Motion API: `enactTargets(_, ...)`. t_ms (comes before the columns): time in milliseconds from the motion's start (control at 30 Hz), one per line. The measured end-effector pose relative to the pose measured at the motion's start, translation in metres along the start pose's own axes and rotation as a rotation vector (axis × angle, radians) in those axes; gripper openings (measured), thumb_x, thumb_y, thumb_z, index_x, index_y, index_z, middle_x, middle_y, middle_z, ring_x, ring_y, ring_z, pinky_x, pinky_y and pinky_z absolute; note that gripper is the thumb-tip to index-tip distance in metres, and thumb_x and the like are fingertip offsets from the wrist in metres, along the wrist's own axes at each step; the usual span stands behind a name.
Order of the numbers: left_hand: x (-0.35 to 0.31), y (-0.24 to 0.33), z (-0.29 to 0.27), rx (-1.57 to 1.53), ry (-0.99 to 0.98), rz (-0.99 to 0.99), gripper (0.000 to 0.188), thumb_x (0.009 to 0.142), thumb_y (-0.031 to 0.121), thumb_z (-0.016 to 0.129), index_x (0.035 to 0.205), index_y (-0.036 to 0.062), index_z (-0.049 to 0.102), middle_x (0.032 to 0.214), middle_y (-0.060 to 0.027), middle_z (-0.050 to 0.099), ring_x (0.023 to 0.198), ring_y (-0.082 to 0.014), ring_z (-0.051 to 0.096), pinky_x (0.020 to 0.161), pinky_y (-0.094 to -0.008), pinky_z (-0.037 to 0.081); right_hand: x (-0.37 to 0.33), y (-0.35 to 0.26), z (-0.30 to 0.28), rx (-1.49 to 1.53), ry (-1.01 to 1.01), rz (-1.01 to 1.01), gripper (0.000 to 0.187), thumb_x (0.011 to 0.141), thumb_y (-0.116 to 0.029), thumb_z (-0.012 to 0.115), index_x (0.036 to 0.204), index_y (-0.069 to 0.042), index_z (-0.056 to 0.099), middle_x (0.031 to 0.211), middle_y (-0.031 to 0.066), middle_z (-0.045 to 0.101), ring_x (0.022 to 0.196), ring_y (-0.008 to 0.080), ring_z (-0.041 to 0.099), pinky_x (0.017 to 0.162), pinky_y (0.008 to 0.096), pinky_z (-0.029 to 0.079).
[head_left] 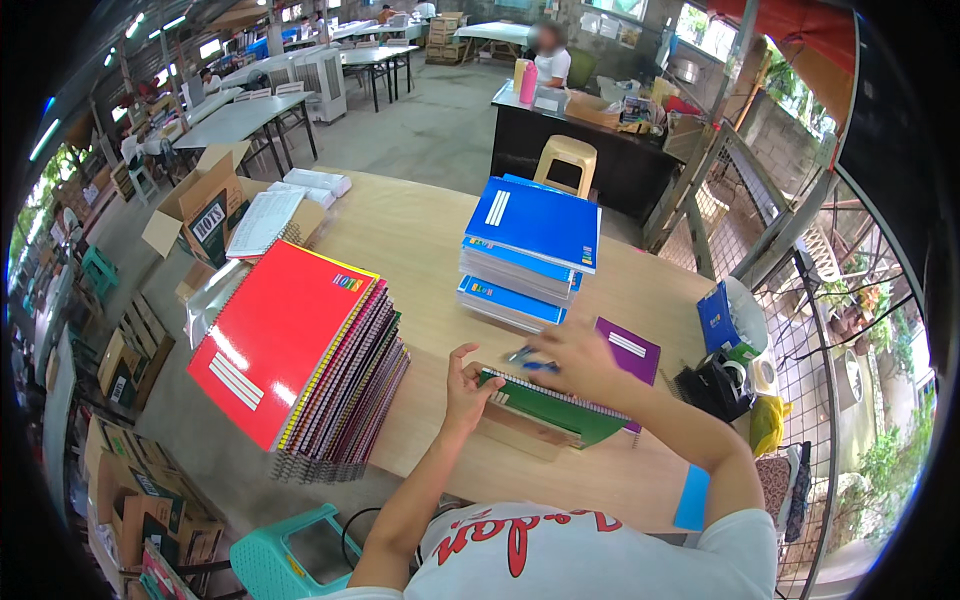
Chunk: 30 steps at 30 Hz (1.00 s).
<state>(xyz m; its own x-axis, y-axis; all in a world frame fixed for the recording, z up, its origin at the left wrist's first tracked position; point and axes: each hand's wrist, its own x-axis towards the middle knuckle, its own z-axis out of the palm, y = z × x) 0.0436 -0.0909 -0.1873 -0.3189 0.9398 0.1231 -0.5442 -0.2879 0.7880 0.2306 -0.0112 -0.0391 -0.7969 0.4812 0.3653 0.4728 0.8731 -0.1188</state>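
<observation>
My white shirt lies nearest; left fingers pinch a green notebook, right fingers curl around a blurred blue tool.

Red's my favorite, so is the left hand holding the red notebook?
No, the left hand holds a green notebook; the red notebook tops a stack.

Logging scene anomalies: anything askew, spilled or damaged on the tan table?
Slightly askew: the stack of blue notebooks, right of the red-topped spiral-notebook stack on the tan table; its layers are staggered, edges not flush. No spill or damage visible.
</observation>
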Motion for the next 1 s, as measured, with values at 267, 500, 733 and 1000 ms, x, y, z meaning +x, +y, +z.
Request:
enactTargets(267,-0.012,0.044,0.022,1.368,-0.123,0.684,0.085,0.082,0.020,0.082,0.150,0.0102,0.031,0.129,-0.0137,0.057,0.120,-0.0249,0.055,0.102,-0.0432,0.046,-0.233,0.116,0.025,-0.227,0.208,0.905,0.035,0.080,-0.031,0.079,0.103,-0.006,0.071,0.103,0.0147,0.066,0.096,0.0372,0.064,0.082,0.0448,0.051)
enactTargets(500,-0.012,0.004,-0.043,0.468,-0.077,0.098,0.045,0.088,0.005,0.073,0.130,0.0043,0.057,0.119,-0.0078,0.061,0.108,-0.0153,0.057,0.096,-0.0313,0.046,-0.190,0.015,-0.014,0.099,0.381,0.810,0.043,0.075,-0.013,0.081,0.115,-0.004,0.071,0.109,0.0156,0.067,0.104,0.0339,0.063,0.095,0.0423,0.048)
enactTargets(733,-0.007,0.004,-0.028,0.219,-0.136,-0.042,0.019,0.092,-0.001,0.067,0.110,0.0044,0.064,0.101,0.0002,0.066,0.096,-0.0078,0.060,0.084,-0.0232,0.049,-0.014,-0.032,-0.035,-0.094,0.064,-0.137,0.036,0.077,-0.026,0.076,0.107,-0.008,0.069,0.105,0.0059,0.065,0.103,0.0243,0.061,0.095,0.0442,0.043)
enactTargets(1000,-0.002,-0.005,-0.032,0.138,-0.117,-0.033,0.019,0.090,-0.003,0.071,0.107,-0.0001,0.065,0.098,-0.0004,0.066,0.092,-0.0069,0.060,0.084,-0.0228,0.049,0.037,-0.043,-0.009,-0.427,-0.090,-0.478,0.023,0.078,-0.016,0.066,0.098,-0.006,0.070,0.092,0.0033,0.059,0.095,0.0199,0.058,0.093,0.0435,0.044)
